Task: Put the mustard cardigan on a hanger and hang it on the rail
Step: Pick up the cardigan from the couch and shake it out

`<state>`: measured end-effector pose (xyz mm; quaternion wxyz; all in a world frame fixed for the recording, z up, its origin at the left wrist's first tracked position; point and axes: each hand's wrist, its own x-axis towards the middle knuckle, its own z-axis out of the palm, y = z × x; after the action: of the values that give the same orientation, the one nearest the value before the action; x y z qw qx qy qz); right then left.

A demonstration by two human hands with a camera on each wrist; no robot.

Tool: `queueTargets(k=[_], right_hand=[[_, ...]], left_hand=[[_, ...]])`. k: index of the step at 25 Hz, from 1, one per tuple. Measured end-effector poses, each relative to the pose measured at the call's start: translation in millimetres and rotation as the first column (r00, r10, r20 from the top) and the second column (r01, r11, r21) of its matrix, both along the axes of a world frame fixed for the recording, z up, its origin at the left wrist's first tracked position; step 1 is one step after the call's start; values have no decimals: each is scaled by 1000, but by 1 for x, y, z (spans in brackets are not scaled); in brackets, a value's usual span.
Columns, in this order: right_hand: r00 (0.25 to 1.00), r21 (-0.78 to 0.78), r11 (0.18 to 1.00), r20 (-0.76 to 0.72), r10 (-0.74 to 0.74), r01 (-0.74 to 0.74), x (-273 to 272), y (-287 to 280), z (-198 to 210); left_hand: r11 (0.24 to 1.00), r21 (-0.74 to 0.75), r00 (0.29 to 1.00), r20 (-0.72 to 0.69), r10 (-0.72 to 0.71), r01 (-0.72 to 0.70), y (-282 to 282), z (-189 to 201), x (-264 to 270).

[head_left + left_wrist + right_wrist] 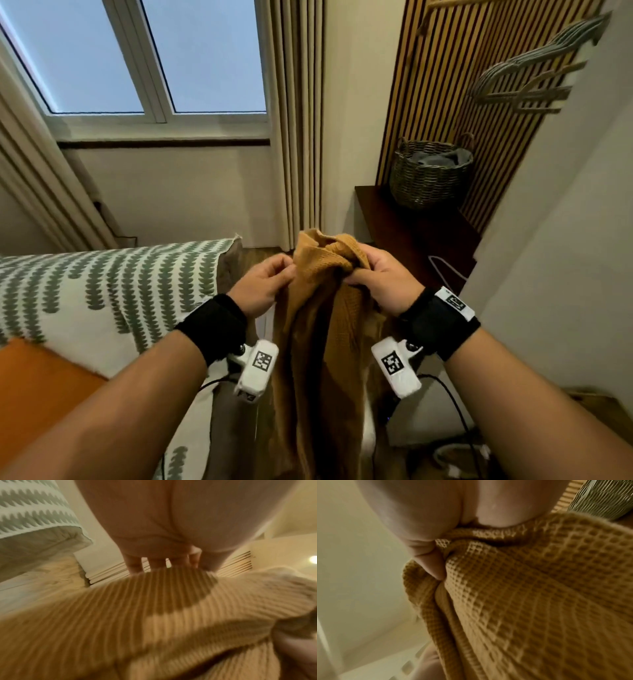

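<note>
The mustard cardigan (318,342) hangs in front of me between both hands, its waffle knit filling the right wrist view (539,588). My right hand (363,274) grips the bunched top of it, thumb pressed into the folds (440,572). My left hand (277,274) pinches the ribbed edge (154,601) on the cardigan's left side, fingers curled over the band (171,566). Several grey and wooden hangers (534,78) hang high on the right wall, well above and to the right of my hands. No hanger is in either hand.
A woven basket (428,171) stands on a dark wooden bench (411,233) against a slatted wall panel. A leaf-patterned cover (102,281) drapes the furniture on my left, with an orange cushion (34,387). Curtains (298,120) and a window lie ahead. Cables trail on the floor.
</note>
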<state>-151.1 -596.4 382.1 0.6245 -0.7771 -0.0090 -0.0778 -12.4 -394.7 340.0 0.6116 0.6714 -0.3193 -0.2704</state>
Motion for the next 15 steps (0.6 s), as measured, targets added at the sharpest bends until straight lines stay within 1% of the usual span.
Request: queueTargets(k=[1,2,3,4,5,6,8,10,11,12,13,14,15], right_hand=[[999,17,999,-12,-38,38,8,-8,-3],[996,38,995,-22,-90,91,17,-16,-7],[990,66,988,-26,-141,142,30,-23,-8],[984,87,980,-22,-177,178,45,-29,-7],[980,103,975,-7,-198,198,60,-33,-4],[975,123,968,20,-221,217,77,-36,2],[959,186,951,95,-268,247,106,-35,19],[937,232,937,173,-305,262,134,-29,37],[924,228,935,208,-320,272,147,-26,42],[914,218,933,231,-334,286,160,-26,42],[901,226,921,231,-367,317,171,-27,40],[889,256,904,221,-401,344,181,-28,36],[883,278,891,209,-420,358,189,-31,34]], left_hand=[[992,-70,995,-8,103,-104,-7,9,15],[972,-137,982,-46,185,-190,-13,20,33],[953,-198,973,-78,217,-229,-21,37,52],[942,-247,974,-77,214,-226,-29,54,70],[943,-274,982,-42,185,-189,-37,70,84],[951,-269,988,1,155,-149,-46,80,97],[973,-228,996,78,37,-18,-64,88,110],[974,-150,978,150,-145,168,-80,76,121],[969,-105,961,186,-204,226,-87,66,129],[967,-55,945,234,-229,248,-95,56,138],[974,30,921,320,-222,224,-104,46,147],[977,129,876,434,-209,170,-112,37,156],[974,206,815,546,-195,95,-119,31,165]])
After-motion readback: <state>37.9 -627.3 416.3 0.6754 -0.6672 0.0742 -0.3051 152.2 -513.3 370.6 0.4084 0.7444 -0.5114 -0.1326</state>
